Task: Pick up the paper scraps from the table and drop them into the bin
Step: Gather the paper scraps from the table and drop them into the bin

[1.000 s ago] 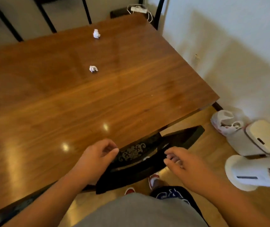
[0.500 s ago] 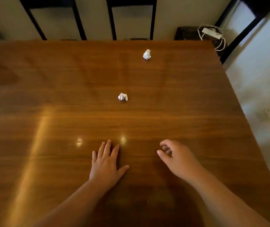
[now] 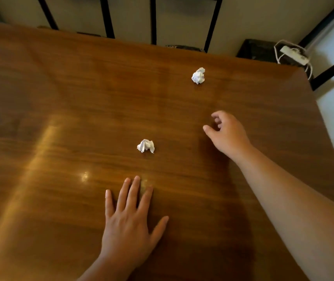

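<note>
- Fingers (image 3: pixel 217 115) of the right hand (image 3: pixel 228 135) are loosely curled, with the thumb apart from them. They hold nothing and hang low over the table (image 3: pixel 61 122).
- Fingers (image 3: pixel 133 191) of the left hand (image 3: pixel 128 222) lie straight and spread, flat on the wood, and they also hold nothing.
- The far scrap (image 3: pixel 198 75) lies ahead of the right fingertips, a little to their left and apart from them.
- The near scrap (image 3: pixel 146 146) lies left of the right thumb and just ahead of the left fingertips, and it touches neither hand.
- The step in hand, as I judge it, is the reach for a scrap. Neither scrap is picked up yet, and I cannot tell which one is the target.
- The next move calls for closing thumb and fingers lightly around one crumpled ball, then carrying it to the bin, which is not in view.
- Beyond the table corner, to the right of the right hand, lies a white power strip (image 3: pixel 294 55) with its cable. No brand or writing can be read anywhere.
</note>
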The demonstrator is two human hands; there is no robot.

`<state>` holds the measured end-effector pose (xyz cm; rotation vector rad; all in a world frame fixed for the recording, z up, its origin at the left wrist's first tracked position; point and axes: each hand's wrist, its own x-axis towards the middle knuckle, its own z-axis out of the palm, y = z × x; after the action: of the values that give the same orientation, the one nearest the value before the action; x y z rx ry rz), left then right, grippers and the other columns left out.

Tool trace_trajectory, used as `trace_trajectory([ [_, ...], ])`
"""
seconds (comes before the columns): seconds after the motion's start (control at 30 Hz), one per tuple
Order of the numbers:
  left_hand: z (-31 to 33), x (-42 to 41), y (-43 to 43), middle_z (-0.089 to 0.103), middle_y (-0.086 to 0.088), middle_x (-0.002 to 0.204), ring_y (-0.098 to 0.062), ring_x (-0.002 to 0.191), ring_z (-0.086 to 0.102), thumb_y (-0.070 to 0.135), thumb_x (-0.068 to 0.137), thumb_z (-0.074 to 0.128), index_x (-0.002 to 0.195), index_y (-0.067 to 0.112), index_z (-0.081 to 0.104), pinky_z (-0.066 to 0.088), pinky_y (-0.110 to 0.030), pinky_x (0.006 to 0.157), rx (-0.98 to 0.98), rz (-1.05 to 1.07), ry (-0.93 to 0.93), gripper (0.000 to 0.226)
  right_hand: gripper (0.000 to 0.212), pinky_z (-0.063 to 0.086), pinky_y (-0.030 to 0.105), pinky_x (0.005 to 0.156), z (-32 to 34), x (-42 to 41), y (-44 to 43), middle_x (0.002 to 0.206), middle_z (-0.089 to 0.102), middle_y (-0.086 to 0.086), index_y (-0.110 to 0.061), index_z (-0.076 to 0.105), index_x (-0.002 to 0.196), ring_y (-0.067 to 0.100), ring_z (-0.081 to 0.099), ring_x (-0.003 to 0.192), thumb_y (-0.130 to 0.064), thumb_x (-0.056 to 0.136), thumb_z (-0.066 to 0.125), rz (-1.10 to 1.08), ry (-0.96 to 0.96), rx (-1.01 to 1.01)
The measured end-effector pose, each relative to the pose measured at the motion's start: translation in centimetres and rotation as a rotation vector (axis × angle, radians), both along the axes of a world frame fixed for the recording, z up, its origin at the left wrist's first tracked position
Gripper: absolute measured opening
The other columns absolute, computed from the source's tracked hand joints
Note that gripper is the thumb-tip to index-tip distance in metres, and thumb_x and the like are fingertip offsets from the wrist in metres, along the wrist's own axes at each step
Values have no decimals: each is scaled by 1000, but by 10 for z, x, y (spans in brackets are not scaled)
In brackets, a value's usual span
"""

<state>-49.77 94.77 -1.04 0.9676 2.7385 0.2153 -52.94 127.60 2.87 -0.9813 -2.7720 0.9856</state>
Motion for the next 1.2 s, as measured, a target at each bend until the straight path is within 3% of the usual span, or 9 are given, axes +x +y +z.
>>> trace_trajectory([
  [0.13,-1,-1,0,29,-5,158,-24,148,17,80,78,38,142,32,39,12,-59,116,9,-2,7,80,57,51,39,94,-6,-60,27,140,46,0,-31,43,136,20,51,122,-45,85,64,-30,67,121],
  [0.37,-2,0,-1,34,-7,155,-27,147,24,76,77,43,140,30,43,16,-61,115,65,6,33,78,80,38,39,104,-18,-139,57,148,36,9,-27,31,146,31,37,134,-48,79,69,-29,178,318],
  [0.47,0,1,-1,34,-7,155,-27,147,22,75,79,41,141,30,42,16,-61,115,72,6,30,77,77,39,37,101,-22,-160,63,146,39,10,-27,33,145,31,38,134,-50,79,67,-32,193,385],
  [0.6,2,1,-2,33,-7,156,-26,148,21,74,81,41,141,29,42,16,-60,115,68,4,23,75,58,39,45,103,-27,-174,63,141,42,15,-24,46,136,38,40,129,-46,84,58,0,68,452],
  [0.83,4,1,-2,33,-7,156,-25,148,19,74,82,38,141,29,41,17,-60,115,67,11,32,74,35,39,44,98,-32,-148,37,132,50,16,-17,53,126,37,45,123,-31,94,46,12,123,544],
  [1.07,4,3,-1,33,-6,156,-24,148,19,73,84,37,141,30,41,13,-58,117,78,21,58,72,29,38,31,90,-38,-80,-7,124,56,10,-17,57,120,29,50,116,-28,93,52,53,242,489],
  [1.2,7,4,0,35,-5,154,-23,148,20,73,84,38,139,29,42,15,-58,118,81,33,61,70,29,40,30,90,-36,-29,-38,122,58,10,-14,60,120,27,52,113,-23,93,55,69,265,423],
])
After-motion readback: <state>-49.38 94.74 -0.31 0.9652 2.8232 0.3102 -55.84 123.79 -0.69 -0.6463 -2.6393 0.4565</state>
